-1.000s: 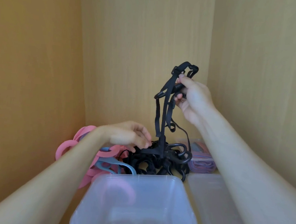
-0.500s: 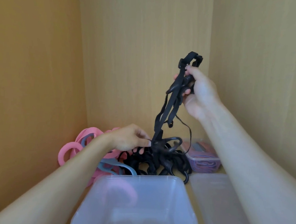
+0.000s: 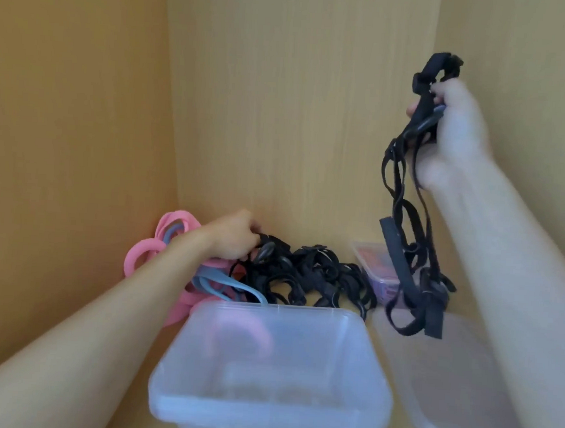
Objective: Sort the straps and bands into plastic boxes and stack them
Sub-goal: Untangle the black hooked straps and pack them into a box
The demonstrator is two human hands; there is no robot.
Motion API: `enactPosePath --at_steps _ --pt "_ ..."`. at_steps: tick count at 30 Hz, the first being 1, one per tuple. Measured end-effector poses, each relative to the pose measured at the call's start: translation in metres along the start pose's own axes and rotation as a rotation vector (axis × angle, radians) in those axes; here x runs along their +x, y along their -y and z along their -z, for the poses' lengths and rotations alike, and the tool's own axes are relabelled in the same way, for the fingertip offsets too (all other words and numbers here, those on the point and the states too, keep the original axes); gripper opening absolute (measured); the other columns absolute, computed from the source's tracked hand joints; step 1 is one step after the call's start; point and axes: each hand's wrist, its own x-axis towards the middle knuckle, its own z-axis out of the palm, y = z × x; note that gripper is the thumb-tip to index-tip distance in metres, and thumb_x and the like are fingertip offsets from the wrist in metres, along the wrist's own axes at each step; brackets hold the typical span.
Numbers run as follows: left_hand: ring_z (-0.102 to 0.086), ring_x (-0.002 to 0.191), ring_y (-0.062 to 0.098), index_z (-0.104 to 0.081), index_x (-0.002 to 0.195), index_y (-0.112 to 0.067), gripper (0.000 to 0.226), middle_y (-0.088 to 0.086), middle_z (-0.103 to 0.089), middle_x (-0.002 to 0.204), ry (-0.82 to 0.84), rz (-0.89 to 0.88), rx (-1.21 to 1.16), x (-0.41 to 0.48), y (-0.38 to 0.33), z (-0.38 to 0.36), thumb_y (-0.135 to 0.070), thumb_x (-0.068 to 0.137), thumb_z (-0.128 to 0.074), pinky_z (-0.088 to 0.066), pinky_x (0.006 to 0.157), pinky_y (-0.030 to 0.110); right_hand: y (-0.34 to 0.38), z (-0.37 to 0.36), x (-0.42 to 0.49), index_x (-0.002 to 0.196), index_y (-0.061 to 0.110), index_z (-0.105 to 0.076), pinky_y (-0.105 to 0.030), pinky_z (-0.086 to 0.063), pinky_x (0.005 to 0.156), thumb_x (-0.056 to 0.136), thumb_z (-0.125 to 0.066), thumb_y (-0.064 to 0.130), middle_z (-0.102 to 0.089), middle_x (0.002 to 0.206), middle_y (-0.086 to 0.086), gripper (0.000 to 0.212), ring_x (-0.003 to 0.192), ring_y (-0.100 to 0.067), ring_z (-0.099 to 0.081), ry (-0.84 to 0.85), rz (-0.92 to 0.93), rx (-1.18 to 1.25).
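My right hand [image 3: 454, 132] grips a bundle of black straps [image 3: 408, 256] by its top and holds it high at the right; the loose ends dangle free above the back edge of a clear box [image 3: 456, 386]. My left hand [image 3: 236, 237] rests low on a pile of black straps [image 3: 303, 278] at the back of the shelf, fingers curled into it. Pink rings [image 3: 151, 254] and grey-blue bands [image 3: 222, 285] lie to the left of that pile. A clear plastic box [image 3: 269, 380] stands in front, with a pink ring showing through its wall.
A small lidded box [image 3: 374, 270] with purple and red bands stands at the back right. Wooden walls close in the left, back and right sides. The two clear boxes fill most of the shelf's front.
My right hand has lifted the black straps up and to the right, pulling them free of the pile. My left hand has stayed on the pile.
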Motion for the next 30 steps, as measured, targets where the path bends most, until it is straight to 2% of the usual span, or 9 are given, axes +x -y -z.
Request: enactPosePath --at_steps 2,5,9,12,15,17,20,25,30 --pt "-0.067 0.082 0.028 -0.071 0.104 -0.005 0.035 0.016 -0.075 0.098 0.042 -0.007 0.008 -0.003 -0.006 0.004 0.006 0.091 -0.041 -0.055 0.079 0.037 0.0 0.0 -0.001 0.064 0.018 -0.054 -0.024 -0.04 0.055 0.091 -0.059 0.023 -0.06 0.056 0.005 0.028 0.047 -0.011 -0.042 -0.003 0.001 -0.004" --pt "-0.066 0.1 0.024 -0.069 0.116 -0.014 0.043 0.008 -0.072 0.113 0.125 -0.006 0.058 -0.007 -0.021 0.013 0.006 0.09 -0.041 -0.052 0.084 0.03 -0.001 -0.001 -0.003 0.062 0.018 -0.061 -0.021 -0.042 0.049 0.091 -0.058 0.02 -0.062 0.057 0.002 0.03 0.045 -0.012 -0.045 0.004 0.007 0.007" --pt "-0.061 0.095 0.006 -0.069 0.115 -0.023 0.031 -0.011 -0.067 0.103 0.052 -0.111 -0.099 -0.012 -0.044 0.031 -0.008 0.092 -0.055 -0.046 0.072 0.013 -0.006 -0.007 -0.006 0.07 0.013 -0.063 -0.021 -0.045 0.044 0.092 -0.059 0.019 -0.07 0.065 -0.004 0.023 0.049 -0.014 -0.057 0.044 0.002 -0.026" --pt "-0.065 0.102 0.005 -0.07 0.111 -0.032 0.034 -0.014 -0.072 0.109 0.08 -0.206 -0.292 -0.017 -0.058 0.038 -0.036 0.077 -0.066 -0.051 0.084 0.024 -0.014 -0.014 -0.008 0.075 0.011 -0.067 -0.021 -0.046 0.046 0.09 -0.06 0.015 -0.072 0.072 -0.009 0.018 0.061 -0.021 -0.053 0.077 -0.007 -0.048" --pt "-0.066 0.102 0.003 -0.063 0.119 -0.034 0.049 -0.014 -0.068 0.113 0.122 -0.24 -0.217 -0.018 -0.064 0.031 -0.051 0.075 -0.078 -0.052 0.088 0.024 -0.021 -0.023 -0.012 0.079 0.009 -0.066 -0.025 -0.05 0.052 0.093 -0.06 0.014 -0.069 0.065 -0.007 0.016 0.051 -0.017 -0.046 0.108 -0.027 -0.013" --pt "-0.066 0.096 0.003 -0.06 0.123 -0.029 0.049 -0.012 -0.066 0.11 0.145 -0.222 -0.123 -0.015 -0.061 0.021 -0.041 0.081 -0.082 -0.051 0.082 0.021 -0.023 -0.029 -0.014 0.082 0.008 -0.065 -0.03 -0.054 0.059 0.096 -0.06 0.015 -0.068 0.064 -0.007 0.016 0.048 -0.016 -0.048 0.136 -0.042 0.015" --pt "-0.066 0.098 0.018 -0.066 0.116 -0.015 0.031 0.001 -0.071 0.108 0.209 -0.182 -0.056 -0.011 -0.049 0.01 -0.029 0.09 -0.075 -0.055 0.088 0.033 -0.02 -0.032 -0.015 0.084 0.006 -0.064 -0.036 -0.057 0.066 0.097 -0.061 0.017 -0.068 0.065 -0.008 0.017 0.046 -0.017 -0.048 0.139 -0.048 0.054" --pt "-0.067 0.082 0.018 -0.069 0.11 -0.007 0.018 0.006 -0.073 0.094 0.205 -0.118 -0.324 -0.007 -0.033 0.015 -0.019 0.101 -0.061 -0.055 0.076 0.031 -0.009 -0.025 -0.011 0.086 0.007 -0.065 -0.029 -0.055 0.058 0.096 -0.064 0.016 -0.071 0.073 -0.009 0.014 0.056 -0.019 -0.053 0.053 -0.023 0.133" --pt "-0.074 0.07 0.022 -0.056 0.1 -0.007 0.011 0.005 -0.076 0.074 0.109 -0.043 -0.655 -0.007 -0.035 0.017 -0.012 0.106 -0.048 -0.058 0.057 0.027 -0.005 -0.022 -0.009 0.085 0.009 -0.066 -0.028 -0.056 0.059 0.095 -0.065 0.017 -0.072 0.074 -0.009 0.013 0.055 -0.018 -0.054 0.021 -0.012 0.13"
